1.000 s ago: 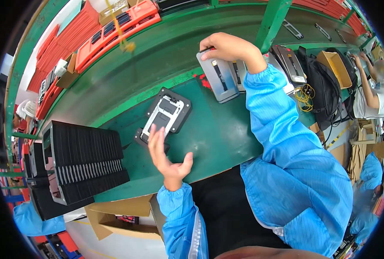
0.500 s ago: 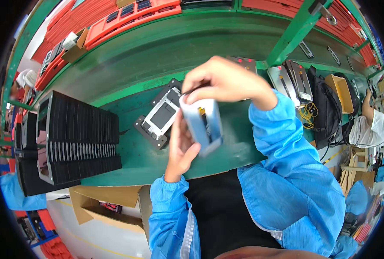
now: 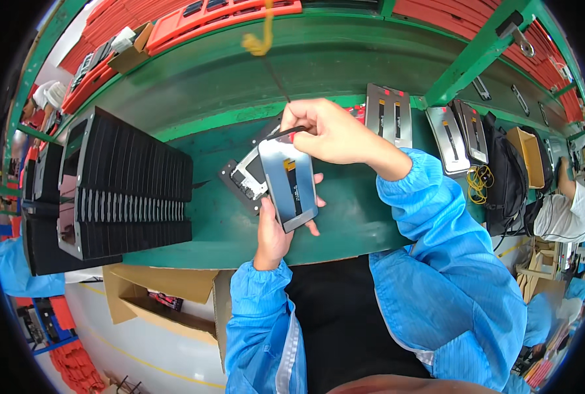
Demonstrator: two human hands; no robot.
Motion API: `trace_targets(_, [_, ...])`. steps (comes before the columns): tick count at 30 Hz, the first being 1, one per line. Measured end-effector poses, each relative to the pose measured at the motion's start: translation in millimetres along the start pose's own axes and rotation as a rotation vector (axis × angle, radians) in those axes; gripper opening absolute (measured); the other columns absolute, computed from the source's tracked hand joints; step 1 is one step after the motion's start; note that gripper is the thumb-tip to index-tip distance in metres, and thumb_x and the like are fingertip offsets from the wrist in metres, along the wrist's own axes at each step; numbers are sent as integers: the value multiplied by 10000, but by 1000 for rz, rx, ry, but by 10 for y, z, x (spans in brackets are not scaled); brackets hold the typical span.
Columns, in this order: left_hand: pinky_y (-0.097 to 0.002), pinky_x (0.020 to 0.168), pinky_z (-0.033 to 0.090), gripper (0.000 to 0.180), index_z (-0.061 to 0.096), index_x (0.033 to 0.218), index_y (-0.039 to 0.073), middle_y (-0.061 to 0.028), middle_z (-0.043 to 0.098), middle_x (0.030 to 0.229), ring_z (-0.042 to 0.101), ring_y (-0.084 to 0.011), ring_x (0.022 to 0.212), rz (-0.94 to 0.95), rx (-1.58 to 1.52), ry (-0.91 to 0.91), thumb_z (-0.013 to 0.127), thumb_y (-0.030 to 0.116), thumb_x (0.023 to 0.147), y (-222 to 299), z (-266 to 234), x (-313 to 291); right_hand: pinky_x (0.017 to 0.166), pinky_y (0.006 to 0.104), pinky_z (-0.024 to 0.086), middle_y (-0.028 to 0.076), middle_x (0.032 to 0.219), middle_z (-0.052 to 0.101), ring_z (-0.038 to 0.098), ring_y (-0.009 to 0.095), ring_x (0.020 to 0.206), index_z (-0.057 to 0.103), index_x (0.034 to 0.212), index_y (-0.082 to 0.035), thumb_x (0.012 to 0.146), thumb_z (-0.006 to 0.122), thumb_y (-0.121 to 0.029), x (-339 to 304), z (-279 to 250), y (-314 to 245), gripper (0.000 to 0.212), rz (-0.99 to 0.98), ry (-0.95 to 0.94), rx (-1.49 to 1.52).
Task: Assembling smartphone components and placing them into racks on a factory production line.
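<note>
A phone screen panel (image 3: 284, 185), silvery-blue with a black and yellow flex cable (image 3: 293, 187) down its middle, is gripped at the sides by my left hand (image 3: 272, 236). It is tilted upward over the green bench. My right hand (image 3: 325, 131) is closed at the panel's upper edge, pinching a thin black strip-like piece (image 3: 286, 132); its exact kind is unclear. A small red spot shows by those fingers. Behind the panel, partly hidden, lies a dark fixture (image 3: 230, 174) with a white and black phone frame (image 3: 243, 184).
Stacked black trays (image 3: 128, 190) stand at the left. Silvery screen panels (image 3: 387, 115) lie at the back, others (image 3: 447, 141) farther right by a yellow cable (image 3: 479, 184) and black bag (image 3: 506, 177). A blurred yellow object (image 3: 258, 43) hangs above. A cardboard box (image 3: 161, 295) sits below.
The panel has come down and left, turning its cable side more toward me. My right hand has lowered slightly, still at its top edge. The hanging yellow object has come into view.
</note>
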State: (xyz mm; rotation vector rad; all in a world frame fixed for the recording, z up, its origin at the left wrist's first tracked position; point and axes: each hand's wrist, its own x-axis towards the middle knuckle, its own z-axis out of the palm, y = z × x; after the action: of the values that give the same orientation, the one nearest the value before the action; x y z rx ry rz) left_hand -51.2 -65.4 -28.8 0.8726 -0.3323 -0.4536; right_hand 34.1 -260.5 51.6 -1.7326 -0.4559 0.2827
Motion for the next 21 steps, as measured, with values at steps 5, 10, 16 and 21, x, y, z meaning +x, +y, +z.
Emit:
trace_targets(5, [-336, 556, 599, 853, 332, 1540, -19, -270, 554, 1417, 691, -270, 1015, -54, -48, 44, 236, 671, 1048, 10, 20, -3, 820, 278, 538, 54, 971, 688, 641, 97, 929, 607, 1051, 12, 870, 506, 50, -44, -58, -63, 211, -49, -22, -73])
trace_targets(10, [-315, 546, 591, 839, 403, 1506, -24, -222, 614, 1359, 697, -227, 981, -70, -16, 48, 250, 665, 1051, -6, 2, 38, 814, 267, 531, 22, 944, 668, 627, 78, 895, 600, 1038, 11, 881, 538, 32, -57, -220, -90, 170, -37, -138, 43])
trace_targets(16, [-315, 517, 579, 769, 416, 1500, -8, -225, 640, 1306, 707, -224, 968, -86, 66, 5, 206, 601, 1081, 48, -15, 26, 773, 258, 515, 18, 954, 681, 618, 70, 857, 615, 1105, 5, 903, 587, 12, -54, -219, -98, 204, -53, -116, -183])
trace_targets(21, [-293, 484, 576, 699, 516, 1416, 0, -143, 694, 1212, 704, -166, 898, -60, -40, 56, 271, 569, 1091, 37, -23, 8, 704, 251, 480, -8, 878, 627, 597, 65, 828, 595, 1111, -11, 955, 622, -31, -104, -138, -273, 160, -297, -9, -698])
